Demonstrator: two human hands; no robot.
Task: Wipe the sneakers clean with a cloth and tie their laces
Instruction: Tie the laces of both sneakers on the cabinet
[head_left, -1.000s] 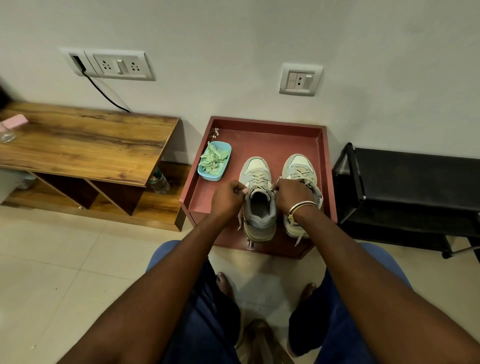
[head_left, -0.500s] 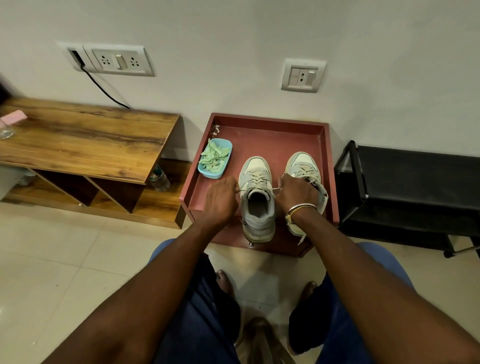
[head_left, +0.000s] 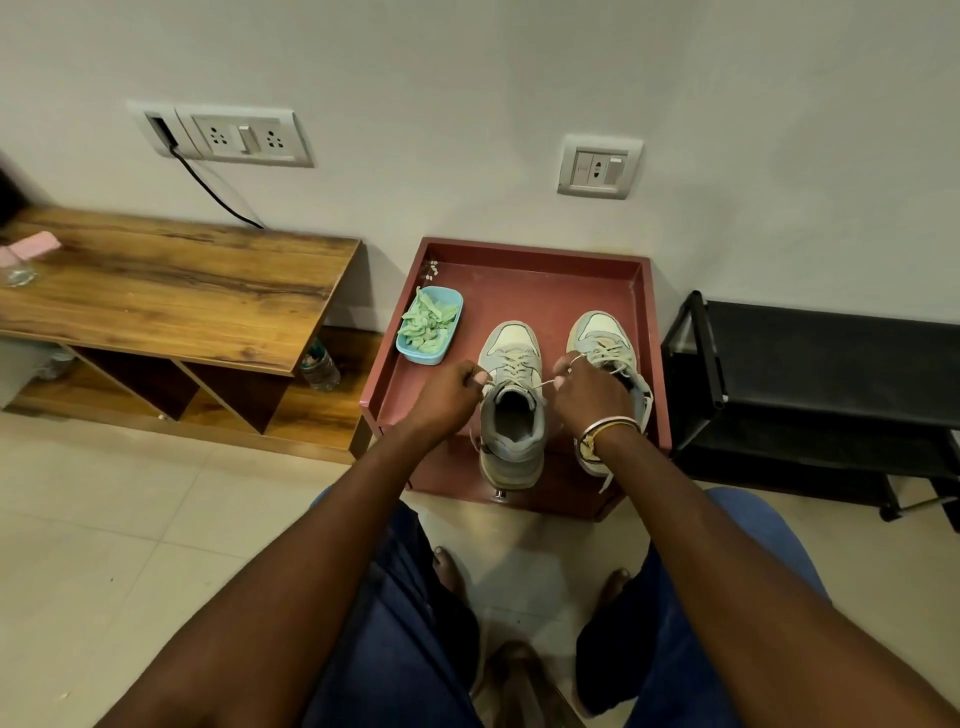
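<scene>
A person's left hand (head_left: 447, 397) and right hand (head_left: 592, 395), fingers curled, each pinched one end of a lace (head_left: 546, 385). They held it taut to either side over the opening of a pale grey sneaker (head_left: 511, 340) at the centre of the frame. Bangles (head_left: 609, 429) circled the right wrist. The sneaker stood upright, its long axis running up and down the frame, toe toward the wall (head_left: 467, 78) and heel toward the person. A second sneaker (head_left: 601, 330) stood just to its right, pointing the same way and partly hidden behind the right hand. Both sat in a red-brown tray (head_left: 535, 250) set against the white wall. A blue dish (head_left: 415, 356) of crumpled green cloth (head_left: 428, 322) sat in the tray's upper left. A wooden bench (head_left: 171, 291) filled the left of the frame and a black rack (head_left: 831, 364) the right, over pale floor tiles (head_left: 104, 519).
</scene>
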